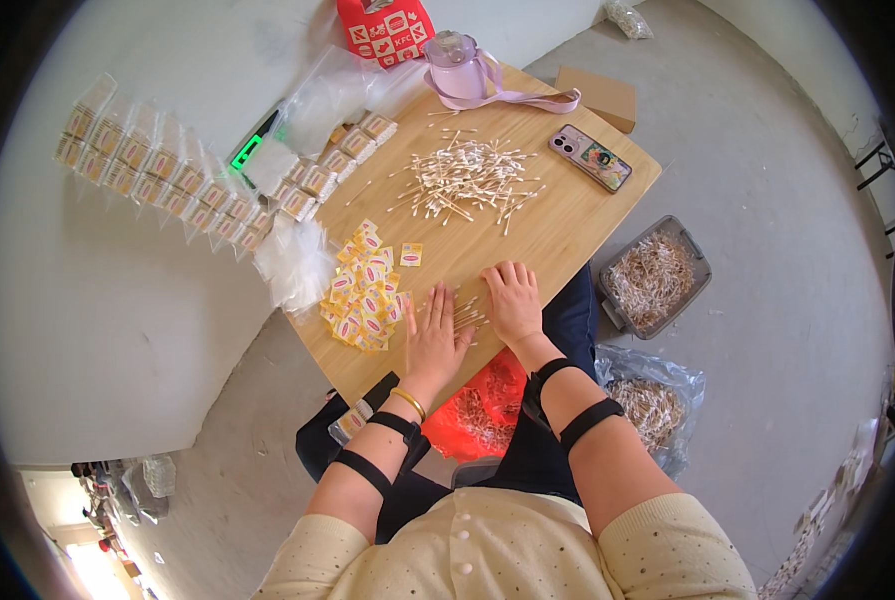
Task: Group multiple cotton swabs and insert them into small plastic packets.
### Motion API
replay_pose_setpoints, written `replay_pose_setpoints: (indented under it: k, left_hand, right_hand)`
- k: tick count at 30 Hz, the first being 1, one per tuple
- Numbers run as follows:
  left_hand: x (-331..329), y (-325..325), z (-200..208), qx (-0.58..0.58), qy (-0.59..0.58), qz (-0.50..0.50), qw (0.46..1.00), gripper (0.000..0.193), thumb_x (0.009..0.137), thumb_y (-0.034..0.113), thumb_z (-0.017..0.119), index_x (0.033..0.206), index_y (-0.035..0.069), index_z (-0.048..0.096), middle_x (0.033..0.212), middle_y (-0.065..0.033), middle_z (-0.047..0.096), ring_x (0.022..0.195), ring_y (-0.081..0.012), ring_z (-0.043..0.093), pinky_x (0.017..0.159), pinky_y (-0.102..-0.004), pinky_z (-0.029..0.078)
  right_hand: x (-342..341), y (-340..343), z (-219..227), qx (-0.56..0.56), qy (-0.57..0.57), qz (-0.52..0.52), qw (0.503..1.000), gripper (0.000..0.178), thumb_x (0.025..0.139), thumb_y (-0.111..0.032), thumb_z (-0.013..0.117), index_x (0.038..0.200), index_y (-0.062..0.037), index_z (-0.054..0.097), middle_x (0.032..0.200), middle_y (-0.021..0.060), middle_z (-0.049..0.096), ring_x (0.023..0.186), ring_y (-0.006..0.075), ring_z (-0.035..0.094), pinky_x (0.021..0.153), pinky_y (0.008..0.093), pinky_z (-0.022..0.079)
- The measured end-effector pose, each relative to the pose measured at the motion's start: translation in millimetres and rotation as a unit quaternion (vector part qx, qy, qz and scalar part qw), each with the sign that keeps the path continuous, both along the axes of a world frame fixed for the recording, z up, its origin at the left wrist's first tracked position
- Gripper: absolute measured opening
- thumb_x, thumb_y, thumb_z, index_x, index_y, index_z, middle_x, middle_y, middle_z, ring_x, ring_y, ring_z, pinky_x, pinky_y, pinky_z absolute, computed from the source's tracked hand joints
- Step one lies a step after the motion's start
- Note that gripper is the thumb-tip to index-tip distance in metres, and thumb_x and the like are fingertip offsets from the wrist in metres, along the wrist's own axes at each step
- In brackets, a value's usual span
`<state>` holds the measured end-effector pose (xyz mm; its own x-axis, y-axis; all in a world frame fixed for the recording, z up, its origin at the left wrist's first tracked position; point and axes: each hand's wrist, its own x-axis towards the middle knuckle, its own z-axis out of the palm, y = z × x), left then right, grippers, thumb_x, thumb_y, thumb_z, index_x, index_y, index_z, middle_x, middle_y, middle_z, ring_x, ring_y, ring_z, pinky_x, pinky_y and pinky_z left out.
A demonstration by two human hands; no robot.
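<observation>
A small bunch of cotton swabs [469, 314] lies on the wooden table between my two hands, near its front edge. My left hand [433, 337] rests flat against the bunch's left side, fingers stretched out and thumb apart. On the other side, my right hand [514, 304] lies palm down on the tabletop, fingers side by side and slightly bent, nothing visible in it. Just left of my left hand is a heap of small yellow-and-white cards [362, 290]. Farther back spreads a large loose pile of cotton swabs [470, 178].
Packed swab bags [162, 170] line the left, beside clear plastic bags [297, 262]. A lilac bottle [454, 72], a phone [591, 158] and a red bag [387, 32] are at the back. Swabs fill a grey bin [613, 312], a clear bag [689, 385] and a red bag [449, 420] below.
</observation>
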<state>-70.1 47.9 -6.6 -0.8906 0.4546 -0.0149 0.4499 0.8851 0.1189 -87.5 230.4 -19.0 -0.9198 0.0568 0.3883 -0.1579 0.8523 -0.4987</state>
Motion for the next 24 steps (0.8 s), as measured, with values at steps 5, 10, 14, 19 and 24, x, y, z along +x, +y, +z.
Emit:
replay_pose_setpoints:
  k: [5,10,14,19,24]
  left_hand:
    - [19.6,2.0,12.7,0.012,-0.023,-0.019,0.999,0.078,0.104,0.052,0.041,0.159,-0.002,0.027,0.165,-0.0184,0.031,0.154,-0.029,0.028,0.126,-0.0573,0.002]
    - [30.8,-5.2,23.4,0.049,-0.038,-0.016,0.998,0.077,0.105,0.051,0.041,0.158,-0.003,0.027,0.164,-0.0186,0.032,0.153,-0.0303,0.029,0.126,-0.0571,0.003]
    - [37.9,-26.3,22.1,0.073,-0.011,0.043,0.996,0.077,0.105,0.05,0.04,0.159,-0.003,0.024,0.166,-0.0194,0.027,0.156,-0.0332,0.021,0.126,-0.0565,0.003]
    - [45.2,-49.5,9.0,0.058,-0.02,0.078,0.995,0.079,0.105,0.05,0.039,0.16,-0.004,0.02,0.168,-0.0204,0.02,0.158,-0.0345,0.011,0.126,-0.0567,0.001]
    - [44.5,-50.1,0.2,0.023,-0.015,0.056,0.998,0.087,0.104,0.058,0.035,0.16,-0.006,0.018,0.169,-0.0218,0.014,0.159,-0.0331,0.006,0.126,-0.057,0.0]
  right_hand:
    - [-0.9,0.7,-0.4,-0.005,0.009,0.001,1.0,0.021,0.085,-0.013,0.063,0.106,-0.0124,0.065,0.102,0.0066,0.059,0.103,0.0278,0.056,0.092,0.04,0.043]
    - [-1.4,-0.5,0.3,-0.009,0.014,0.004,1.0,0.022,0.085,-0.013,0.064,0.106,-0.0119,0.065,0.101,0.007,0.059,0.103,0.0281,0.056,0.091,0.0408,0.044]
    - [0.5,2.4,3.8,-0.008,0.005,0.012,1.0,0.02,0.085,-0.013,0.065,0.105,-0.0119,0.065,0.102,0.0066,0.06,0.104,0.0281,0.056,0.091,0.0411,0.044]
    - [21.0,14.0,17.8,-0.095,-0.039,0.119,0.988,0.049,0.09,-0.024,0.066,0.134,-0.0062,0.056,0.136,0.0148,0.057,0.129,0.0347,0.05,0.111,0.0469,0.037]
    - [55.8,9.7,17.5,0.046,-0.091,0.197,0.975,0.083,0.093,-0.043,0.064,0.156,0.0009,0.031,0.161,0.0234,0.031,0.152,0.0368,0.026,0.126,0.0481,0.019]
